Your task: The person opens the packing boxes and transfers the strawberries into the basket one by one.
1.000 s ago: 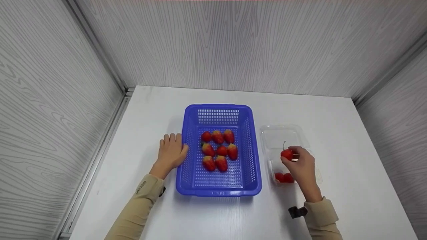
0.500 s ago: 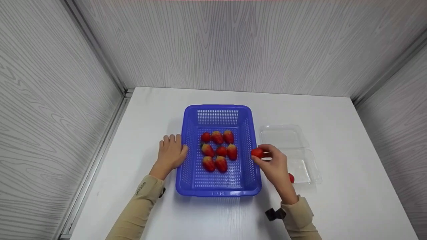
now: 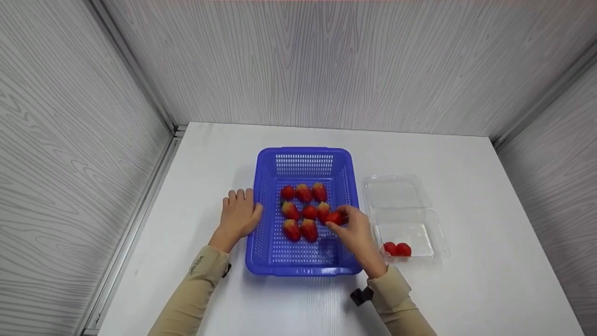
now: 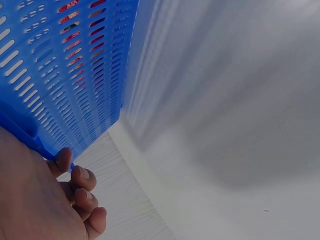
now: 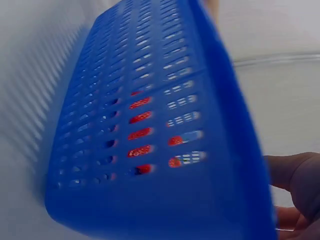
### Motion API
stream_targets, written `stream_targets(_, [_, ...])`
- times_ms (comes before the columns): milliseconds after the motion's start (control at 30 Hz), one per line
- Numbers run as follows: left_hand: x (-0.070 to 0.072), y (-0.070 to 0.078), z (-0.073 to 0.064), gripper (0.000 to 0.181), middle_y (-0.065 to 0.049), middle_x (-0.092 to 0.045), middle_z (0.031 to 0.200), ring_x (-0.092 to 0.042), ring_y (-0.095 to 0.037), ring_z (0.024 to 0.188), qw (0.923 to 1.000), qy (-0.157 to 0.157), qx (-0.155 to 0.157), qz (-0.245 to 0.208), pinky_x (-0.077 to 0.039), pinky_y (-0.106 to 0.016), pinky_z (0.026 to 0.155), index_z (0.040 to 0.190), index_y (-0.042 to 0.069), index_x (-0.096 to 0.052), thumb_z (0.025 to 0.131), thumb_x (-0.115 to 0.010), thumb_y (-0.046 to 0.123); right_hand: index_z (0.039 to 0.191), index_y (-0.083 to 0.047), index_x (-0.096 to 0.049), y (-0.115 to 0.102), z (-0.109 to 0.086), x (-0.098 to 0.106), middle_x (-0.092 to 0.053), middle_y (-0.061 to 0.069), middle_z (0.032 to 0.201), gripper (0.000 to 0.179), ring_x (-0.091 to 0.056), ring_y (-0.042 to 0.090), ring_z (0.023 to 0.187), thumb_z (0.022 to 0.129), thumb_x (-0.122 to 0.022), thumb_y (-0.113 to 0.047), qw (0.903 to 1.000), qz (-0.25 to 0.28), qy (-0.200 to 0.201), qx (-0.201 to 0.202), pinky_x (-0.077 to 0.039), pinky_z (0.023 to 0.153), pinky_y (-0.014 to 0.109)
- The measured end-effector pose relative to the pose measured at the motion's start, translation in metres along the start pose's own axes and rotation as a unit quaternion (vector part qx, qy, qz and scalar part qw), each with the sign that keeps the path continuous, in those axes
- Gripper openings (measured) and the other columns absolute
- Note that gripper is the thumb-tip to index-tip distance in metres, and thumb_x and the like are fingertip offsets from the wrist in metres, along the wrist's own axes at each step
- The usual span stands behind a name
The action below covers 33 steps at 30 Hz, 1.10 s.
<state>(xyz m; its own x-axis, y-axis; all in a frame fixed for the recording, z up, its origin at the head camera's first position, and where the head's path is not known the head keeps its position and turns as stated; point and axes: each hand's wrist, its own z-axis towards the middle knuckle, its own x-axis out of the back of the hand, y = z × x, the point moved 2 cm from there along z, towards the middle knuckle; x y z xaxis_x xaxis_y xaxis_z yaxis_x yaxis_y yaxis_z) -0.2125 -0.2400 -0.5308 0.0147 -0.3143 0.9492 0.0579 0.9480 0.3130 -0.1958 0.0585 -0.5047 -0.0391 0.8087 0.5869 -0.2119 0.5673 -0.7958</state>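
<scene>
My left hand (image 3: 240,212) holds the left rim of a blue perforated plastic basket (image 3: 305,270), thumb at the rim and fingers outside. In the left wrist view, the curled fingertips (image 4: 82,177) show at this rim. My right hand (image 3: 357,233) reaches over the basket's right side and pinches a red cherry (image 3: 334,217) low inside it; its stem is not visible. Beside the cherry lies a strawberry (image 3: 323,211), one of several strawberries in rows with round red fruits (image 3: 288,192) among them. The right wrist view shows the basket wall (image 5: 125,115), mostly hiding the fruit.
An open clear plastic clamshell box (image 3: 422,231) stands right of the basket, its lid (image 3: 394,191) laid back. Two red round fruits (image 3: 403,249) sit in its near left corner. Grey wood-grain panels (image 3: 308,65) enclose the white table (image 3: 485,242) at back and sides.
My right hand has carried the cherry leftward from above the clear box, across the basket rim, and down beside the strawberries. The left hand has stayed on the rim.
</scene>
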Motion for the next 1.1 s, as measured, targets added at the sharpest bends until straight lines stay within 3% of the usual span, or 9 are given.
stream_targets(100, [0.0,0.0,-0.001,0.036,-0.021,-0.05,0.099,-0.042,-0.038,0.092,1.0,-0.005,0.003,-0.003,-0.033,-0.05,0.08,0.113,-0.004,-0.048,0.098,-0.041,0.028,0.101,0.005,-0.065,0.001,0.003,-0.008,-0.066,0.017,0.091,0.029,-0.062,0.029,0.082,0.079,-0.081,-0.005,0.999,-0.039,-0.009,0.018,-0.052,0.076,0.046])
stream_targets(267, [0.001,-0.001,0.001,0.037,-0.021,-0.05,0.1,-0.042,-0.039,0.094,1.0,-0.008,0.004,-0.001,-0.033,-0.051,0.081,0.114,-0.004,-0.048,0.098,-0.04,0.029,0.098,0.006,-0.061,0.002,0.011,-0.019,-0.063,0.019,0.089,0.031,-0.062,0.033,0.082,0.076,-0.081,-0.004,0.9947,-0.094,-0.04,0.004,-0.051,0.074,0.049])
stream_targets(533, [0.001,-0.002,0.001,0.038,-0.022,-0.05,0.102,-0.042,-0.04,0.097,0.9999,-0.014,0.007,0.001,-0.033,-0.052,0.083,0.116,-0.004,-0.047,0.098,-0.039,0.029,0.109,0.015,-0.055,0.008,0.021,-0.038,-0.059,0.029,0.093,0.044,-0.062,0.044,0.088,0.073,-0.076,0.001,0.9743,-0.186,-0.126,-0.013,-0.051,0.077,0.056])
stream_targets(633, [0.001,-0.002,0.0,0.037,-0.022,-0.05,0.103,-0.042,-0.04,0.098,0.9998,-0.017,0.009,-0.001,-0.032,-0.052,0.084,0.115,-0.004,-0.046,0.098,-0.039,0.029,0.11,0.016,-0.053,0.011,0.023,-0.042,-0.058,0.028,0.091,0.043,-0.061,0.042,0.085,0.073,-0.072,0.004,0.9688,-0.196,-0.151,-0.018,-0.052,0.075,0.055])
stream_targets(900, [-0.001,0.0,0.001,0.039,-0.022,-0.05,0.105,-0.041,-0.04,0.098,0.9999,-0.013,0.005,-0.005,-0.032,-0.052,0.085,0.117,-0.004,-0.046,0.098,-0.037,0.029,0.092,0.009,-0.059,0.019,0.03,-0.045,-0.062,0.022,0.081,0.029,-0.062,0.035,0.074,0.071,-0.077,0.002,0.9695,-0.18,-0.166,-0.013,-0.052,0.069,0.05])
stream_targets(1100, [-0.002,-0.001,0.0,0.039,-0.022,-0.05,0.105,-0.041,-0.039,0.098,0.9999,-0.015,0.008,0.001,-0.032,-0.051,0.084,0.118,-0.004,-0.046,0.099,-0.039,0.029,0.096,0.009,-0.062,0.021,0.032,-0.049,-0.064,0.019,0.083,0.033,-0.062,0.031,0.075,0.071,-0.081,-0.003,0.9683,-0.167,-0.184,-0.022,-0.053,0.07,0.047])
